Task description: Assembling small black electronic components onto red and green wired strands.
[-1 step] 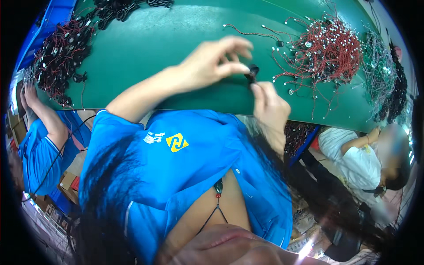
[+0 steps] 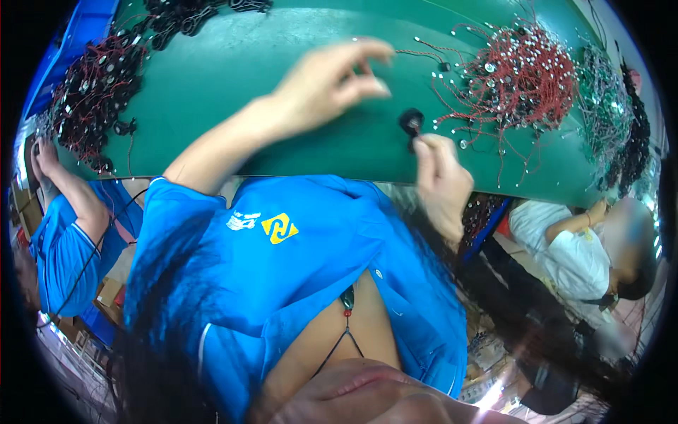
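- From my remote seat, I see the right hand (image 2: pixel 443 173) pinching a small round black part (image 2: pixel 412 121) by its dark stem or lead, thumb against fingers; I can't tell which it is. The part is lifted, just left of the red wire heap (image 2: pixel 530 81).
- I see the left hand (image 2: pixel 326 83) farther left of that heap, blurred, its thumb and fingers parted, nothing visible between them and not touching the part.
- A lone dark piece (image 2: pixel 443 67) lies by the near-left strands of the red wire heap, on the green table (image 2: pixel 226 85).
- Right of the red wire heap I have a paler tangle of strands (image 2: pixel 604 106); well left of it, a heap of dark parts with red wires (image 2: pixel 88 99), and beyond the left hand, black coiled pieces (image 2: pixel 187 15).
- I judge this one part mid-handling: gripped, not set down. Many pieces lie in the heaps on both sides; which are finished I can't tell, so I can't put a count on what's left.
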Motion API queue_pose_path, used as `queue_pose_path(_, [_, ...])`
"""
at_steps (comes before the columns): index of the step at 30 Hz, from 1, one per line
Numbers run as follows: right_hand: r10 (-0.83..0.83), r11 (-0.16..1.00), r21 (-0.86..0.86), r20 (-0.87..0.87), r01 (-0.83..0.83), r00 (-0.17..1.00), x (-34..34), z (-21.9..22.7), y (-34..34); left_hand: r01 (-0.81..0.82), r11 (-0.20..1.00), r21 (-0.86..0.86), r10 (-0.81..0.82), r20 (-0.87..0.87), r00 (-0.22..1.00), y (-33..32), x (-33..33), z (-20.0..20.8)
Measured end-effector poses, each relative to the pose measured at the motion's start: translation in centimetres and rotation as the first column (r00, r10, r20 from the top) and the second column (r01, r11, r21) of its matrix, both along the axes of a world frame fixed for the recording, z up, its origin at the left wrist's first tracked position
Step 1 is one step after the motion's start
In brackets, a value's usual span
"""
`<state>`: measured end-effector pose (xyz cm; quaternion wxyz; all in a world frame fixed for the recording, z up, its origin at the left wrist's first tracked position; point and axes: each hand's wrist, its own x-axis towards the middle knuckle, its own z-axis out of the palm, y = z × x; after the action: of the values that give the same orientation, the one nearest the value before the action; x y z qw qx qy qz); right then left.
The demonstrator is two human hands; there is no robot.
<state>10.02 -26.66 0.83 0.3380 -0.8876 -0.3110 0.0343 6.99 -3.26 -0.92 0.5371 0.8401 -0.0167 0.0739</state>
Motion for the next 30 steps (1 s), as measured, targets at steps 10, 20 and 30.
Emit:
queue_pose_path(10, [-0.464,0.484,-0.62,0.417,0.618,0.782,-0.2,4.0,-14.8,-0.402,0.271,0.875,0.197,0.358,0.913,11.3,4.6,-3.0])
queue_pose_path(20, [-0.144,0.986,-0.006,0.464,0.166,0.874,8.2,-2.4,1.5,-0.474,0.531,0.703,0.293,0.372,0.881,9.8,3.4,-2.0])
queue_pose_path(30, [-0.035,0.959,-0.244,0.402,0.144,0.915,9.1,-4.3,5.3,-0.158,0.921,-0.356,0.068,-0.251,0.966,6.2,0.4,-1.8])
